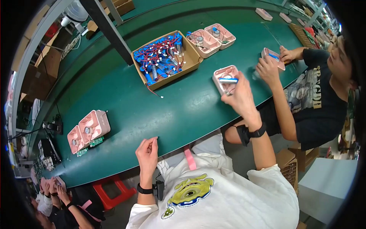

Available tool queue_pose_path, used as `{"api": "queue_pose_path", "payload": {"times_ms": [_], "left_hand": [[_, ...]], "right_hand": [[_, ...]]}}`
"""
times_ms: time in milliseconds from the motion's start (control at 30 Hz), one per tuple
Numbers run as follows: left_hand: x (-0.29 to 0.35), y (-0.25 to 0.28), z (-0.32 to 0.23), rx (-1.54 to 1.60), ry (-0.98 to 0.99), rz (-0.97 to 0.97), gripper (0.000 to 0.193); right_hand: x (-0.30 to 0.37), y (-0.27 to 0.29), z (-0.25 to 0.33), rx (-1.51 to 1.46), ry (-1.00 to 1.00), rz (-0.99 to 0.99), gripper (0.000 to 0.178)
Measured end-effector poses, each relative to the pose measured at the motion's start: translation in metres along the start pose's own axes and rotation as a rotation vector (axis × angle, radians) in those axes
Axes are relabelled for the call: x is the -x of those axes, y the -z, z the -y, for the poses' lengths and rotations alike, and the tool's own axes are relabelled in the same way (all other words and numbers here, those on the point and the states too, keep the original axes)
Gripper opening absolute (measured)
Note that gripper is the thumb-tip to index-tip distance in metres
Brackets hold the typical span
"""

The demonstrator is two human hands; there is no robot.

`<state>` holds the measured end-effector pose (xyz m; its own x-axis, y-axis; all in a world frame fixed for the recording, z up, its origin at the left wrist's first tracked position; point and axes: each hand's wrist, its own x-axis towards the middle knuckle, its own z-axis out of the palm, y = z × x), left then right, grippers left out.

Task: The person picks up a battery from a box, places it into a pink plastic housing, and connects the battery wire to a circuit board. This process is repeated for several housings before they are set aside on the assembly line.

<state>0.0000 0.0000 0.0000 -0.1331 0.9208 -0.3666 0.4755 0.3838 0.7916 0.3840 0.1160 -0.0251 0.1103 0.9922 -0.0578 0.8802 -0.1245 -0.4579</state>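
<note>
So the right hand (pixel 242 97) has a blue battery cell (pixel 228 81) pinched between thumb and fingers, right over an open pink shell (pixel 219 72) with some wires inside. Can't tell if the cell is touching the shell. Left hand (pixel 148 152) is by the near edge of the green counter (pixel 126 99), fingertips pressed together, and I can't make out anything in them. Off to the left of that hand there's an opened pink case (pixel 100 122) with green circuit boards (pixel 96 142) right beside it. Beyond and left of the right hand sits a cardboard box (pixel 188 53) full of blue cells with red wires, plus two more pink shells (pixel 207 50) just beside it. To the right, a co-worker's hands (pixel 268 70) are on another shell.
</note>
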Motion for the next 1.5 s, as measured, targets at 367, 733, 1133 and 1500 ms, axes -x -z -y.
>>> {"api": "queue_pose_path", "payload": {"times_ms": [367,733,1133,1500], "left_hand": [[-0.117,-0.037,-0.029,-0.031,-0.531,-0.122,0.005],[-0.319,0.062,0.061,0.0,0.343,0.141,0.066],[-0.287,0.037,0.043,0.056,0.152,0.318,0.065],[-0.253,-0.009,-0.036,-0.089,0.066,0.468,0.065]], "right_hand": [[0.135,0.162,-0.061,0.652,-0.172,-0.376,0.074],[0.127,0.064,0.082,-0.041,-0.077,0.31,0.064],[0.083,0.034,0.099,-0.07,0.049,0.496,0.079],[0.006,-0.012,0.114,0.026,0.314,0.323,0.09]]}}
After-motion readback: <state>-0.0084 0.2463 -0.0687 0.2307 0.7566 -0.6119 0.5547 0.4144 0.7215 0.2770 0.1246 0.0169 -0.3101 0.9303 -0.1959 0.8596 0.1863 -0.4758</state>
